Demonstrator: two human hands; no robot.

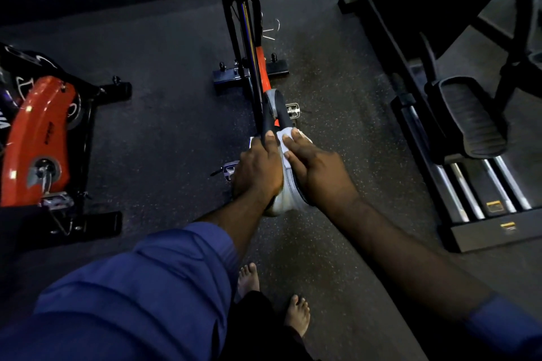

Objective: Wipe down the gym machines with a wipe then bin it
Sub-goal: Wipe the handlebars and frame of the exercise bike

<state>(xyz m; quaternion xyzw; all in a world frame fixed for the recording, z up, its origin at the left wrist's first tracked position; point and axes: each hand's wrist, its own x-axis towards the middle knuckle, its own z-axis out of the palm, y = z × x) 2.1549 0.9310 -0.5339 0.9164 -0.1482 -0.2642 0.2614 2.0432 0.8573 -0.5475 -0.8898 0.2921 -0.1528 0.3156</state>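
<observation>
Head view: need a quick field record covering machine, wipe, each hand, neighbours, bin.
machine: red-and-black spin bike, black padded saddle
wipe: white wipe on the saddle's right side
left hand: grips the saddle's left edge
right hand: straight fingers press the wipe
neighbours: second red spin bike on the left, black elliptical trainer on the right
bin: not in view

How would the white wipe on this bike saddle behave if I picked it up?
Probably floppy: the wipe drapes over the saddle under the right hand. Likely very light, since it looks thin and crumpled. It may slide easily, as only flat fingers pin it.
</observation>
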